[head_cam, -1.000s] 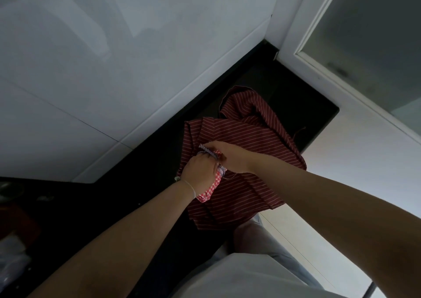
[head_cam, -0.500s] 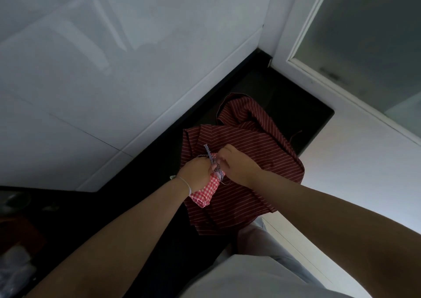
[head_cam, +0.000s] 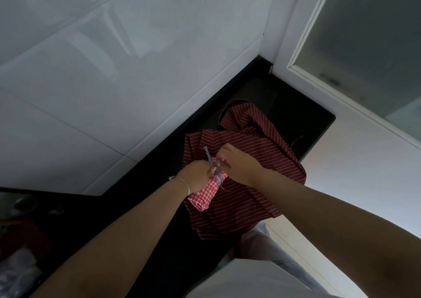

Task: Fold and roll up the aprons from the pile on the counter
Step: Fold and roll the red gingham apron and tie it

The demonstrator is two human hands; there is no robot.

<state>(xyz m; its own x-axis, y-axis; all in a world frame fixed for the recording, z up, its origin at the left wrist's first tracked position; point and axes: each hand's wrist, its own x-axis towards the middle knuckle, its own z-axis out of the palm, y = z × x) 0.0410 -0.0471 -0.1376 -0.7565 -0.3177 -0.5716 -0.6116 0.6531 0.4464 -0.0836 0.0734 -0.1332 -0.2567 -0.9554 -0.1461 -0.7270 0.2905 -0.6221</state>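
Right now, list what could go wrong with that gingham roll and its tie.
1. The striped tie, pinched between the left hand and right hand, might slip, letting the gingham roll unfurl.
2. The roll sits over the dark striped apron, so loose fabric could get caught in the tie.

Left hand (head_cam: 196, 175), right hand (head_cam: 239, 164) pinching.

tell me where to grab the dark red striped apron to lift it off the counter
Probably the raised fold at its far end, reached from above: it humps up off the black counter and lies beyond both hands, while the near edge hangs over the counter's front.
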